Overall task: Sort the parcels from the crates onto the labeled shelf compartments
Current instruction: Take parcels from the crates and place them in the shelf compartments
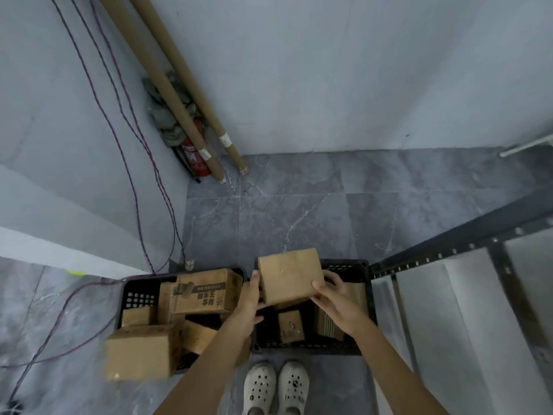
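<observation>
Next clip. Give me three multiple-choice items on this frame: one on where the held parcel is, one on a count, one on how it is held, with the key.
1. Where is the held parcel?
A. above the right crate
B. inside the left crate
C. on the shelf

2. How many black crates are in view?
A. one
B. two
C. four

3. How is the parcel held?
A. lying untouched
B. by one hand alone
C. between both hands

Key: 1 A, it hangs over that crate's open top. 2 B, the left crate and the right crate stand side by side. 3 C, the left hand presses its left side and the right hand grips its right edge.
</observation>
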